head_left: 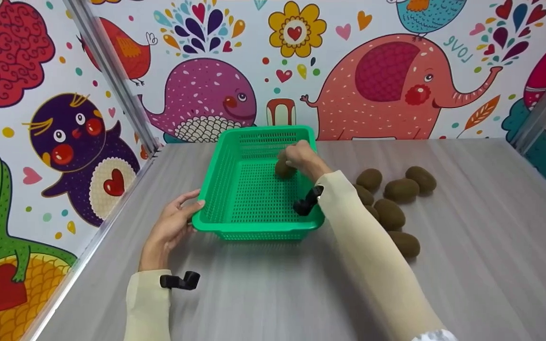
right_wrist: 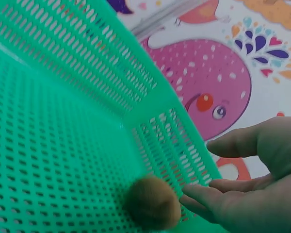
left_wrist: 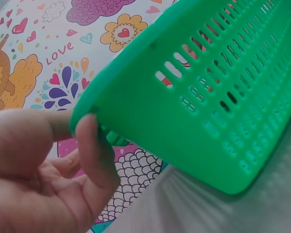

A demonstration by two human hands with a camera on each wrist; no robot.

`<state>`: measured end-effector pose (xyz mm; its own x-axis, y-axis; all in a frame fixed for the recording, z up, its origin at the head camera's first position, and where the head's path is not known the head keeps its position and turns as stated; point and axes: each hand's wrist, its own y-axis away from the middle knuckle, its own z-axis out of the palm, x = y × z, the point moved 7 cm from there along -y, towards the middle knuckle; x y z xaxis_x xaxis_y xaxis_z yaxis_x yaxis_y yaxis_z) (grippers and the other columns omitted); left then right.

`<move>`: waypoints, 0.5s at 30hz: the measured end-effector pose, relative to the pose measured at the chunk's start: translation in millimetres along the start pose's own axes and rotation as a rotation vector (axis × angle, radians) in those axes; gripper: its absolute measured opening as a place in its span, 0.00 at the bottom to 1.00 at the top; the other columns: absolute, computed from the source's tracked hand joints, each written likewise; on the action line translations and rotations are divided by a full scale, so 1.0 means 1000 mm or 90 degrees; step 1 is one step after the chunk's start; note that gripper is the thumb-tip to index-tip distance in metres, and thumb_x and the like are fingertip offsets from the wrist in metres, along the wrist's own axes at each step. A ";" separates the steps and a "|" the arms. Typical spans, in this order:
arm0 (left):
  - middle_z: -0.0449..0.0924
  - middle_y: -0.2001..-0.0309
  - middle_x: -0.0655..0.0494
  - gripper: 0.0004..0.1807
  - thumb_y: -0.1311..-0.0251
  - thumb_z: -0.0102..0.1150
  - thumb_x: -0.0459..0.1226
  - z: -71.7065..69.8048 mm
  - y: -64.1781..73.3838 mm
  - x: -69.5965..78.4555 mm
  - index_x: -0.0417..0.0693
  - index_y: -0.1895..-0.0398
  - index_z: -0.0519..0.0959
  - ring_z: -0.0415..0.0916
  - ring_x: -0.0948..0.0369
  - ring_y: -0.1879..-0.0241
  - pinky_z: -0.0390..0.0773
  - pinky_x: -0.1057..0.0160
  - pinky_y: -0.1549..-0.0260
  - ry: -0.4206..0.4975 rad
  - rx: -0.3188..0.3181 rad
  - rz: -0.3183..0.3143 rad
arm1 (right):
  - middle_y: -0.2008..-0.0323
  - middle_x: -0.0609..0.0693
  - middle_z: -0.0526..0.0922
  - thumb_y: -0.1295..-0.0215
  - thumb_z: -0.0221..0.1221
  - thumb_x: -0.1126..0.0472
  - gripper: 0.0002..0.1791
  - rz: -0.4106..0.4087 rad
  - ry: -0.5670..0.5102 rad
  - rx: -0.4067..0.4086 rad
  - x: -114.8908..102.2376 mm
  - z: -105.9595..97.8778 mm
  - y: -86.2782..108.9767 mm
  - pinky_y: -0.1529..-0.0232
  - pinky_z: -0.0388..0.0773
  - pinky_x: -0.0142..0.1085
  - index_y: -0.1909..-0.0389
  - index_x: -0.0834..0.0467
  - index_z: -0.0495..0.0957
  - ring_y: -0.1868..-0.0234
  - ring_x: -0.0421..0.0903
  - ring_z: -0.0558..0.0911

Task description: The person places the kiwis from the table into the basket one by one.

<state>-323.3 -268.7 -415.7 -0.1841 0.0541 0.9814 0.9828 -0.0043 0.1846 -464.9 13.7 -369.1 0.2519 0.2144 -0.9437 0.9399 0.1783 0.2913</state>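
A green plastic basket [head_left: 254, 226] with slotted walls rests on the table. My left hand [head_left: 173, 222] grips its rim at the near left corner, and the left wrist view shows the fingers [left_wrist: 94, 155] curled under that rim. My right hand [head_left: 304, 156] is over the far right part of the basket. Just below its fingers is a brown kiwi [head_left: 284, 169] inside the basket. In the right wrist view this kiwi [right_wrist: 153, 203] is slightly blurred and apart from the fingertips, with the thumb and fingers spread around nothing.
Several kiwis lie on the table right of the basket, among them one kiwi [head_left: 421, 180] farthest right and another kiwi [head_left: 404, 244] nearest me. My right forearm partly hides some of them. Walls with cartoon animals [head_left: 382, 94] stand behind and to the left of the grey table [head_left: 254, 289].
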 end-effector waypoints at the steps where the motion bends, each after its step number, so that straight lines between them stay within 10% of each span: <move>1: 0.85 0.65 0.59 0.31 0.27 0.54 0.38 -0.001 0.000 0.000 0.46 0.24 0.59 0.80 0.68 0.75 0.78 0.69 0.76 0.001 0.000 -0.001 | 0.27 0.58 0.63 0.27 0.51 0.67 0.27 -0.003 -0.007 -0.006 -0.002 0.001 0.002 0.28 0.67 0.43 0.29 0.68 0.61 0.26 0.52 0.65; 15: 0.84 0.65 0.59 0.30 0.27 0.54 0.39 0.000 0.001 0.000 0.47 0.24 0.60 0.79 0.67 0.74 0.78 0.69 0.76 0.003 0.001 -0.010 | 0.31 0.57 0.70 0.25 0.53 0.63 0.25 -0.109 -0.083 -0.086 -0.026 -0.021 0.048 0.28 0.67 0.47 0.30 0.60 0.67 0.31 0.53 0.72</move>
<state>-322.2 -268.8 -415.7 -0.1995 0.0490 0.9787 0.9798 -0.0012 0.1998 -431.4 36.5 -327.7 0.1276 0.0464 -0.9907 0.9341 0.3301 0.1358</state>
